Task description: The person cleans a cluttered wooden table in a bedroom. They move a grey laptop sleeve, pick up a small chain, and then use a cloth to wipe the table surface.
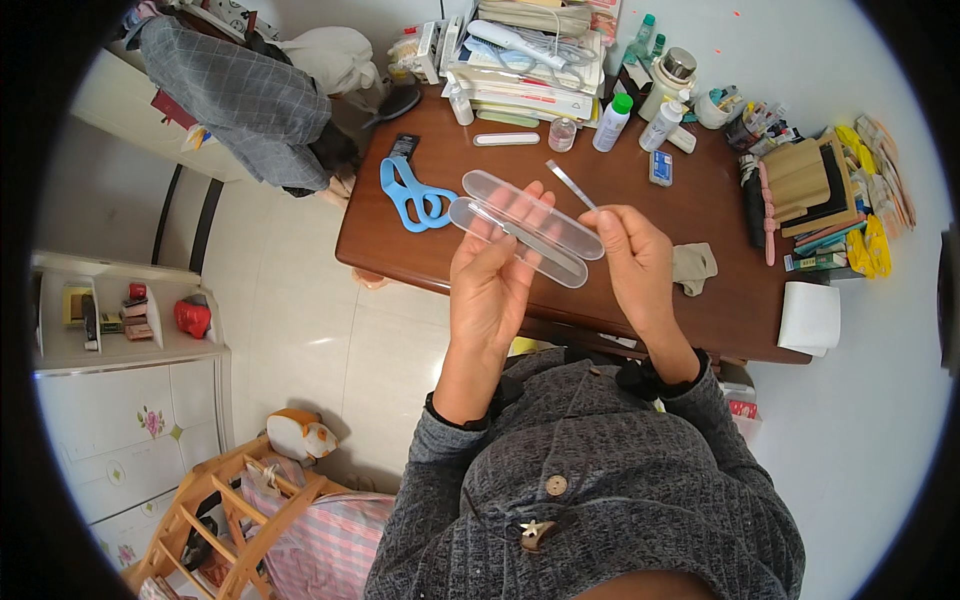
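My left hand (491, 274) holds a clear plastic case (574, 271) that stands open, its two long rounded halves side by side above the desk's front edge. A slim, translucent strip-like item lies in the lower half, under my left thumb. Between the thumb and fingers of my right hand (634, 255) is the end of a narrow, pale strip (570, 184), which points up and to the left, past the upper half of the case. Behind my left hand, a blue looped silicone band (420, 206) lies on the desk.
On the brown wooden desk (720, 202) are a folded beige cloth (694, 268), a small blue box (661, 168), a green-capped bottle (613, 122), a small clear jar (562, 135) and a white oblong case (507, 139). Papers are stacked behind; books and a wooden stand (806, 184) are at right.
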Demonstrator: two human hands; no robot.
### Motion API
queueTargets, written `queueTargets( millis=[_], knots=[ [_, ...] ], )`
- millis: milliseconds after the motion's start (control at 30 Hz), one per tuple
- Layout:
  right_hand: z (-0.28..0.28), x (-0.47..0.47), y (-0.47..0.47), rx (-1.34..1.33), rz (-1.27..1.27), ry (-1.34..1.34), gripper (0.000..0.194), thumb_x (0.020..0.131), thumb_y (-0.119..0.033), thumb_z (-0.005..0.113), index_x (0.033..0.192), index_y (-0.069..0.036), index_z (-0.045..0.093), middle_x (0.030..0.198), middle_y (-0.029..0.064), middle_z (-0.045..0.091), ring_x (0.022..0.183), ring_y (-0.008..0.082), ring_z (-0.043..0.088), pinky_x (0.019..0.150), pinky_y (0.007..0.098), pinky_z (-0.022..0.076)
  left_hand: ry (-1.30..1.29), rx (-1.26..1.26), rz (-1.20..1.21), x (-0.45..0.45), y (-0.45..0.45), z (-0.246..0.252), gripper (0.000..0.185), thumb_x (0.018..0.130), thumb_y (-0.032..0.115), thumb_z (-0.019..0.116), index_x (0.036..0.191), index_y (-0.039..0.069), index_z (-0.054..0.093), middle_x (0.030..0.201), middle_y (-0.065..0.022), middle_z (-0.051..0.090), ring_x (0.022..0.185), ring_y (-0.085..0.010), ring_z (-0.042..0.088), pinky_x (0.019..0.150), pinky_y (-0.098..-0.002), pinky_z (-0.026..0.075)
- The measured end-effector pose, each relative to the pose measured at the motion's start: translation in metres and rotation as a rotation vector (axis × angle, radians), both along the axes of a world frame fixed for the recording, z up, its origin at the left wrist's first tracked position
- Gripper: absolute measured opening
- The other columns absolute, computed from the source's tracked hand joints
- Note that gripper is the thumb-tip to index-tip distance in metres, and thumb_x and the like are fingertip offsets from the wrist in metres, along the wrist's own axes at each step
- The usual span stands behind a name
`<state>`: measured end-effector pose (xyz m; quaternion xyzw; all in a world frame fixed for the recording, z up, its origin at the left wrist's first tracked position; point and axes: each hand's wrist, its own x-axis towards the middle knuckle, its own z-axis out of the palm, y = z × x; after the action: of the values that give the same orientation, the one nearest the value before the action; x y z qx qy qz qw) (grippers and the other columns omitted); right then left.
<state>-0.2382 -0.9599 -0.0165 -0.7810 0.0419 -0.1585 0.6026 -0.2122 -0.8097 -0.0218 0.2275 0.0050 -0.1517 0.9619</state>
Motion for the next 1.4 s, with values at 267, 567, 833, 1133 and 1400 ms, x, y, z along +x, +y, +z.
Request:
queueTargets(
  millis=[267, 567, 833, 1133, 1400],
  knots=[
    [-0.002, -0.018, 0.015, -0.161, 0.096, -0.086, 0.017, 0.081, -0.003, 0.067, 0.098, -0.001, 0.064, 0.057, 0.0009, 0.049, 0.049, 0.0030, 0.041, 0.046, 0.0204, 0.0317, 0.017, 0.073, 0.052, 0.000, -0.006, -0.001, 0.049, 0.087, -0.007, 0.038, 0.135, -0.006, 0.027, 0.139, -0.0274, 0.035, 0.131, -0.0352, 0.036, 0.109, -0.0442, 0.034],
    [-0.013, -0.006, 0.012, -0.485, 0.029, -0.183, 0.020, 0.078, -0.008, 0.070, 0.098, -0.004, 0.066, 0.066, 0.0120, 0.061, 0.051, 0.0179, 0.055, 0.048, 0.0289, 0.0425, -0.061, 0.128, 0.025, -0.004, -0.013, -0.004, 0.051, 0.085, -0.006, 0.043, 0.135, -0.008, 0.031, 0.139, -0.0289, 0.035, 0.131, -0.0365, 0.036, 0.108, -0.0436, 0.034],
    [-0.007, -0.003, 0.010, -0.579, 0.021, -0.195, 0.015, 0.077, -0.012, 0.070, 0.089, -0.006, 0.064, 0.069, 0.0119, 0.063, 0.058, 0.0270, 0.061, 0.050, 0.0343, 0.0459, -0.028, 0.123, -0.028, -0.006, -0.012, -0.006, 0.051, 0.086, -0.008, 0.041, 0.136, -0.006, 0.030, 0.138, -0.0246, 0.039, 0.129, -0.0297, 0.040, 0.108, -0.0385, 0.035],
    [-0.015, -0.007, 0.012, -0.640, 0.012, -0.188, 0.012, 0.078, -0.008, 0.069, 0.089, -0.006, 0.064, 0.067, 0.0114, 0.061, 0.055, 0.0249, 0.059, 0.050, 0.0324, 0.0449, 0.020, 0.148, -0.058, -0.005, -0.013, -0.006, 0.048, 0.085, -0.008, 0.038, 0.133, -0.006, 0.033, 0.137, -0.0243, 0.039, 0.127, -0.0300, 0.042, 0.106, -0.0384, 0.037],
    [-0.008, 0.008, -0.017, 0.422, 0.323, 0.373, 0.016, 0.086, -0.010, 0.064, 0.096, 0.001, 0.063, 0.065, -0.0046, 0.050, 0.047, 0.0010, 0.035, 0.041, 0.0198, 0.0255, 0.179, 0.232, -0.047, 0.001, -0.006, -0.014, 0.047, 0.084, -0.003, 0.036, 0.131, -0.007, 0.036, 0.128, -0.0213, 0.047, 0.118, -0.0316, 0.048, 0.102, -0.0477, 0.041]
  ],
)
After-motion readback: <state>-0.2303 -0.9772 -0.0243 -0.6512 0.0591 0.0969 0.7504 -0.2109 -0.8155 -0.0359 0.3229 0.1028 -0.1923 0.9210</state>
